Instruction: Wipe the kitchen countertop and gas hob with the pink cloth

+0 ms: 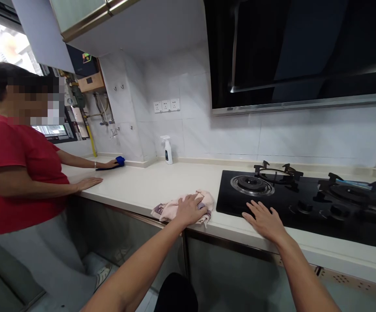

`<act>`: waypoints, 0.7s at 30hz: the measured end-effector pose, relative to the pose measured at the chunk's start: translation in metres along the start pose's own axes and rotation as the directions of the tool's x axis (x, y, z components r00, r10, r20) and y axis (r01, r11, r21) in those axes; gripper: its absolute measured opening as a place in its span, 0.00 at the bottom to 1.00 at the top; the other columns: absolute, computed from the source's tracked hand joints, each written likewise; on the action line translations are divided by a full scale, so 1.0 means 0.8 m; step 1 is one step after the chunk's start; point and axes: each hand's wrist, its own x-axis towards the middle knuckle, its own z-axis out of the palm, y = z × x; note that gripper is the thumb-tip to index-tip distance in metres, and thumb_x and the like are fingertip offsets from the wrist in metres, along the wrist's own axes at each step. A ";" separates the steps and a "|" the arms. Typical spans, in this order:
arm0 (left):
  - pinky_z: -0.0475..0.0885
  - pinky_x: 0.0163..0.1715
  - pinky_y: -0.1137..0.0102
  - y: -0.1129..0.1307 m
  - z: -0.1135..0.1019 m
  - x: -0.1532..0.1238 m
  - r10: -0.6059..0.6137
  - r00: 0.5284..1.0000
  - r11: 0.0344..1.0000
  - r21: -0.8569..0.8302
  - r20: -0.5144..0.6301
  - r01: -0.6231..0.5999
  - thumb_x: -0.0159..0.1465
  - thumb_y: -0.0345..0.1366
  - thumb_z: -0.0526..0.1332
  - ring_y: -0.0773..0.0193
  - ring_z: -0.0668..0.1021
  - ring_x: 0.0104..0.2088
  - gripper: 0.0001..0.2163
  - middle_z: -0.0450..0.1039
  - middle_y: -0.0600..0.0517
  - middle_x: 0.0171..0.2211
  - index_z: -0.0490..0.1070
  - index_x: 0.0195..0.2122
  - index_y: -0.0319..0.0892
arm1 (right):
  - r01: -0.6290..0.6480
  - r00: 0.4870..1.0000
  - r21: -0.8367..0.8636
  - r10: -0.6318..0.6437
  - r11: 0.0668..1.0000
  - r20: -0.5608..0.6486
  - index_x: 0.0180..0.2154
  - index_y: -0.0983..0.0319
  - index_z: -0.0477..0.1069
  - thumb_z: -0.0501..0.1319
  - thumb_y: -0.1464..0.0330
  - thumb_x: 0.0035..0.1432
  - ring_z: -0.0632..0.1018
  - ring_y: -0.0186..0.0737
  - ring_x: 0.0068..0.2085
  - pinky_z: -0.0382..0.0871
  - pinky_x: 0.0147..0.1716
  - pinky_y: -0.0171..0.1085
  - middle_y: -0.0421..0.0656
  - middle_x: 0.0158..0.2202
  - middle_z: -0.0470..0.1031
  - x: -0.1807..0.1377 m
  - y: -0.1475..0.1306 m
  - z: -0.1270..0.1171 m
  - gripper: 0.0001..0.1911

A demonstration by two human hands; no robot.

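My left hand (189, 209) lies on a crumpled pink cloth (170, 209) on the white counter (142, 186), fingers spread over it and pressing it down. My right hand (264, 219) rests flat and open at the front left corner of the black gas hob (305, 203), holding nothing. Both hands are near the counter's front edge.
A person in a red shirt (8, 173) stands at the left, one hand flat on the counter, the other on a blue cloth (119, 161) near the corner. A white spray bottle (167, 150) stands by the tiled wall. A black range hood (298, 52) hangs over the hob.
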 end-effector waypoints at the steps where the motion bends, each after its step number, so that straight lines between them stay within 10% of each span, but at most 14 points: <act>1: 0.60 0.67 0.42 0.000 0.000 0.001 -0.001 1.000 1.000 -0.002 0.002 0.001 0.70 0.55 0.54 0.48 0.66 0.69 0.24 0.63 0.51 0.72 0.69 0.64 0.57 | -0.002 1.000 0.000 0.002 1.000 0.005 0.74 0.57 0.56 0.41 0.47 0.72 0.50 0.53 0.77 0.46 0.73 0.62 0.44 0.77 0.51 0.000 0.000 0.000 0.37; 21: 0.57 0.70 0.45 -0.002 0.004 0.001 -0.027 0.999 0.999 -0.026 0.025 0.028 0.70 0.58 0.52 0.50 0.62 0.72 0.26 0.62 0.53 0.73 0.67 0.67 0.58 | -0.014 1.000 0.044 0.014 0.999 0.002 0.74 0.58 0.57 0.41 0.47 0.71 0.51 0.54 0.77 0.44 0.73 0.61 0.44 0.77 0.51 -0.001 0.003 -0.003 0.39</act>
